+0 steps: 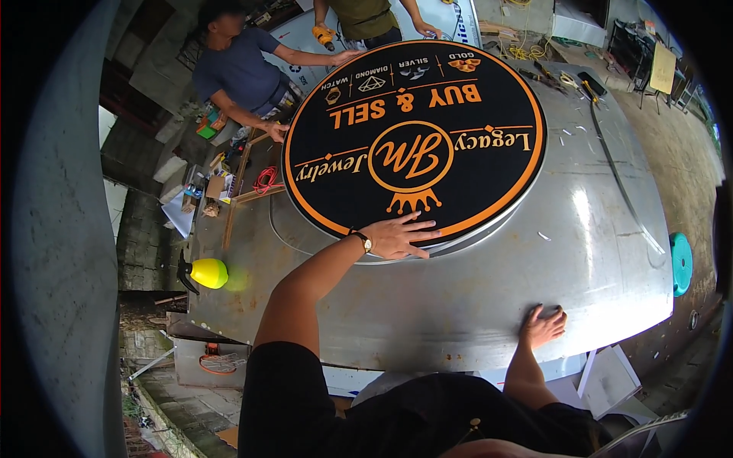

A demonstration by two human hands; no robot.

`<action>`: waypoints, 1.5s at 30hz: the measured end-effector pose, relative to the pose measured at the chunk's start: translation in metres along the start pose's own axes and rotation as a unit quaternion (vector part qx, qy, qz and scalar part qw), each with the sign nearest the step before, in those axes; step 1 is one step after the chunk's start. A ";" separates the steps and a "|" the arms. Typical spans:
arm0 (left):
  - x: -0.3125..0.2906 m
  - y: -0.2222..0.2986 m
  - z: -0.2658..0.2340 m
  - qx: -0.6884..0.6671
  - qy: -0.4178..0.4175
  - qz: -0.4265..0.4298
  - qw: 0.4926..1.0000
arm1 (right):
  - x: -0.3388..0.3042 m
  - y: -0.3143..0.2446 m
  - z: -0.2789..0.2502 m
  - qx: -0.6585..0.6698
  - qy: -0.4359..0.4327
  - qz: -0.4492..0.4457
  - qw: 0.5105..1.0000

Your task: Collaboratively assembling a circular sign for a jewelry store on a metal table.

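The person's own black short-sleeved shirt (427, 416) fills the lower edge, and from it the left hand (398, 236), with a gold-toned watch (366, 243) at its wrist, lies flat with spread fingers across the near edge of a large round black sign (414, 114) with orange edging, pressing it rather than grasping it. The right hand (544, 327) rests apart from the sign, fingers loosely curled and holding nothing, near the front edge of the broad grey sheet-metal worktop (595, 259). The sign lies face up toward the worktop's far side. The step looks like steadying or positioning it; spread pressure near the rim should suit that better than fingertip force on the printed face, and bringing the right hand to the near rim would probably balance the support. Beyond, a co-worker in a dark blue shirt (237, 72) has both hands at the left rim, while another in an olive shirt (366, 19) holds a yellow-orange and black drill (324, 36), so any shift is best agreed together. Small white scraps (544, 236) lie near the sign and are worth brushing aside before it slides.
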State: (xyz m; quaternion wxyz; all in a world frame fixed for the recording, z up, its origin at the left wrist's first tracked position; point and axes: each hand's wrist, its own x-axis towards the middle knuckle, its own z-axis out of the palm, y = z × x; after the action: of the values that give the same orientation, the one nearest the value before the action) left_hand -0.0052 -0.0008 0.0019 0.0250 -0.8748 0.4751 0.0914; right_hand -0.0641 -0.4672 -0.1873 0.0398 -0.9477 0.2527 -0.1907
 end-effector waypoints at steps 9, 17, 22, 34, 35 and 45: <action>0.000 0.000 -0.002 -0.001 -0.004 0.000 1.000 | -0.001 -0.001 -0.002 0.002 0.004 0.002 1.000; 0.000 0.000 -0.001 0.009 -0.008 0.002 1.000 | 0.000 -0.001 -0.002 0.012 0.004 0.002 1.000; 0.000 0.001 -0.005 0.012 -0.023 -0.003 1.000 | 0.000 -0.001 -0.001 0.023 0.012 -0.005 1.000; 0.000 0.000 0.003 -0.016 0.032 0.008 0.999 | 0.000 -0.003 -0.005 0.030 0.002 0.001 1.000; 0.000 0.000 0.003 -0.014 0.036 0.009 0.999 | 0.000 -0.003 -0.004 0.024 0.001 0.002 1.000; 0.000 -0.001 0.004 -0.001 0.025 0.007 1.000 | 0.000 -0.003 -0.005 0.021 0.008 -0.001 1.000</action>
State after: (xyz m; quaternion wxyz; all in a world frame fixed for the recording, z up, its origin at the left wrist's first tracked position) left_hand -0.0050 0.0000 -0.0025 0.0113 -0.8738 0.4811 0.0702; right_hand -0.0644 -0.4647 -0.1821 0.0578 -0.9454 0.2477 -0.2039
